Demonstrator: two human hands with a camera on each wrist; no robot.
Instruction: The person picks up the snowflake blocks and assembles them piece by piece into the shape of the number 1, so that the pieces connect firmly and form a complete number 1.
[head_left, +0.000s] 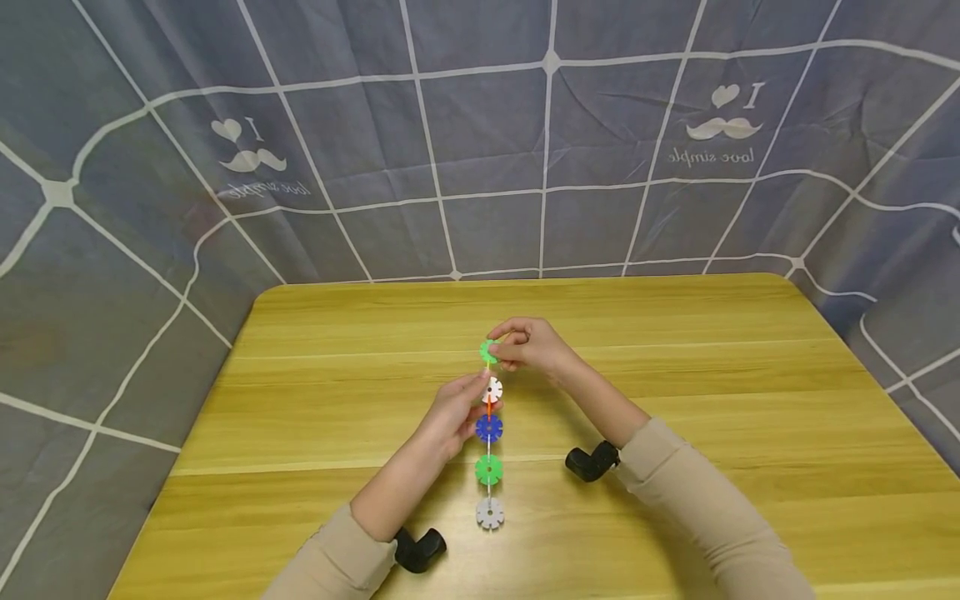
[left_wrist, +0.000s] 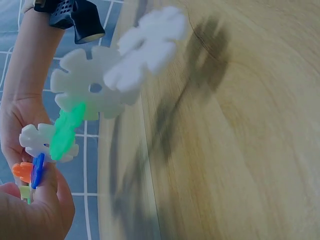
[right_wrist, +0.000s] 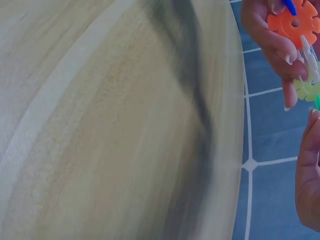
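Observation:
A chain of notched plastic snowflake discs runs away from me over the table. My left hand (head_left: 450,412) grips it near the far end, by the white disc (head_left: 492,390) and the orange disc (right_wrist: 295,22). My right hand (head_left: 536,343) pinches the small green disc (head_left: 487,351) at the chain's tip, joined to a yellow disc (right_wrist: 307,90). From my left hand towards me hang a blue disc (head_left: 489,428), another green disc (head_left: 489,470) and a pale grey disc (head_left: 490,513), with white discs edge-on between them. The chain casts a shadow in the left wrist view.
The wood-grain table (head_left: 337,375) spreads under both arms. A grey curtain (head_left: 487,150) with white lines hangs behind it and at both sides. Black wrist cameras (head_left: 422,550) sit below each forearm, near the cuffs.

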